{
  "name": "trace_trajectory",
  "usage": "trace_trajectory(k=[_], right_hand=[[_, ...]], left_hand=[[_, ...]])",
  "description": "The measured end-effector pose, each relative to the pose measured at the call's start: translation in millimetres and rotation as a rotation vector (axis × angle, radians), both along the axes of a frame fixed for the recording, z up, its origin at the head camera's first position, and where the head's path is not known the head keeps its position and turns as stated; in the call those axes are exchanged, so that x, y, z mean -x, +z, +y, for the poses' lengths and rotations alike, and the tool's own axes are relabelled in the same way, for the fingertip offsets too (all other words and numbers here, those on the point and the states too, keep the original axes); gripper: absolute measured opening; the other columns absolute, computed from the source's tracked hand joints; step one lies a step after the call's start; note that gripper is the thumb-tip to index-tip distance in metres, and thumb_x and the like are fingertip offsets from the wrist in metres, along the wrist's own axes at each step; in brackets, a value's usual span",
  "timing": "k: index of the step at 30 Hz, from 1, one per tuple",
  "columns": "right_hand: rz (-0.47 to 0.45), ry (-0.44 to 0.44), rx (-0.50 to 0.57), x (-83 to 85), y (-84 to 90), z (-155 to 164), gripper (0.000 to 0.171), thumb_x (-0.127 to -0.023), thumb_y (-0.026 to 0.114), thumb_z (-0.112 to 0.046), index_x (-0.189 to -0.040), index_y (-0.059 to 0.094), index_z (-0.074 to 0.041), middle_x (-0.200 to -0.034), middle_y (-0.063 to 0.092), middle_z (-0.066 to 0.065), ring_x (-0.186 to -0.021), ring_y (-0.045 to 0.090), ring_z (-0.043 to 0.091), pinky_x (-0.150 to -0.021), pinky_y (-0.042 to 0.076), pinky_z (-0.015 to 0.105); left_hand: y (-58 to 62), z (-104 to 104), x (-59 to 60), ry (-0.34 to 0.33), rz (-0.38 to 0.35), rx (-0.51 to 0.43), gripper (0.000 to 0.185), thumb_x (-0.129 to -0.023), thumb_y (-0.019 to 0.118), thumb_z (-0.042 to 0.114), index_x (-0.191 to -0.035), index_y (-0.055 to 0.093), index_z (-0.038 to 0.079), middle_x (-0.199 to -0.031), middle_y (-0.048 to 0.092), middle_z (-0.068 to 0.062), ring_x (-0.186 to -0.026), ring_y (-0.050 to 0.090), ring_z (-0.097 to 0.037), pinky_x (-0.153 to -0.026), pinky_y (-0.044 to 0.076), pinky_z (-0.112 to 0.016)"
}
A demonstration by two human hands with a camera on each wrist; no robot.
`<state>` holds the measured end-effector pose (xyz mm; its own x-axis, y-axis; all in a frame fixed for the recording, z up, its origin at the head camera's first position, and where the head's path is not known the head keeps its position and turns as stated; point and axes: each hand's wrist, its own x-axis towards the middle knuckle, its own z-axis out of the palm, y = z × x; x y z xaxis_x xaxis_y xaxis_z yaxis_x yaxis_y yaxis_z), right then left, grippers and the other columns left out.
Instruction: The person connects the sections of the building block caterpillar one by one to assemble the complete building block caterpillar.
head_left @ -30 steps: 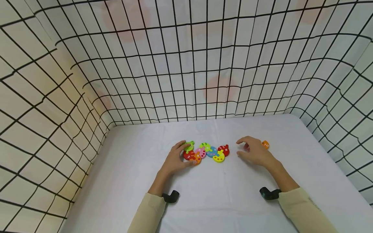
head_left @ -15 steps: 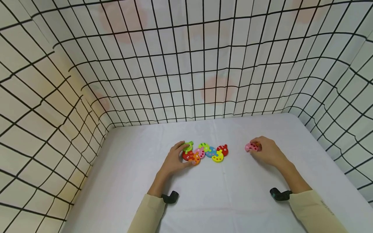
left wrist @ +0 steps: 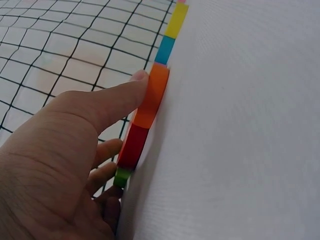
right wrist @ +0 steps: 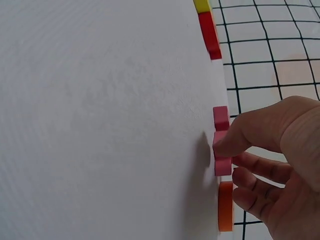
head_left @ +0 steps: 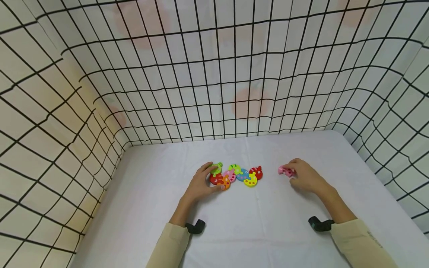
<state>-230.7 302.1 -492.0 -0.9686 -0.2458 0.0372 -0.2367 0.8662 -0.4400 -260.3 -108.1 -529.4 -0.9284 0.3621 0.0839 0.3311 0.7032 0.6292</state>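
Observation:
Numbered wooden puzzle pieces (head_left: 242, 175) lie joined in a wavy chain on the white cloth. My left hand (head_left: 200, 185) holds the chain's left end, its thumb on the orange piece (left wrist: 152, 100) and its fingers reaching round by the red piece (left wrist: 133, 146) and the green piece (left wrist: 121, 177). To the right of the chain, my right hand (head_left: 306, 176) pinches a spotted pink puzzle piece (head_left: 285, 171) between thumb and fingers. Close below those fingers in the right wrist view is a loose orange puzzle piece (right wrist: 225, 206), hidden behind the hand in the head view.
Black wire mesh (head_left: 234, 80) surrounds the back and both sides of the table, with pale cloth behind it. White cloth (head_left: 261, 223) covers the table. A gap of bare cloth lies between the chain's red right-end piece (head_left: 256, 172) and the pink piece.
My right hand has gone from empty near the chain's right end to the pink piece further right, then turned that piece and shifted it slightly left. My left hand stays in place.

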Motion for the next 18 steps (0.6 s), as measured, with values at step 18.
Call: trace_trajectory(k=[18], right_hand=[[-0.027, 0.012, 0.06, 4.4, -10.8, -9.7, 0.051, -0.089, 0.07, -0.008, -0.139, 0.059, -0.005, -0.145, 0.054, 0.022, -0.11, 0.059, 0.034, -0.095, 0.057, 0.052]], left_hand=[[1.9, -4.8, 4.2, -0.003, -0.025, -0.002, 0.08, -0.082, 0.081, 0.047, -0.153, 0.05, 0.025, -0.167, 0.034, -0.003, -0.154, 0.033, -0.031, -0.12, 0.035, -0.06]])
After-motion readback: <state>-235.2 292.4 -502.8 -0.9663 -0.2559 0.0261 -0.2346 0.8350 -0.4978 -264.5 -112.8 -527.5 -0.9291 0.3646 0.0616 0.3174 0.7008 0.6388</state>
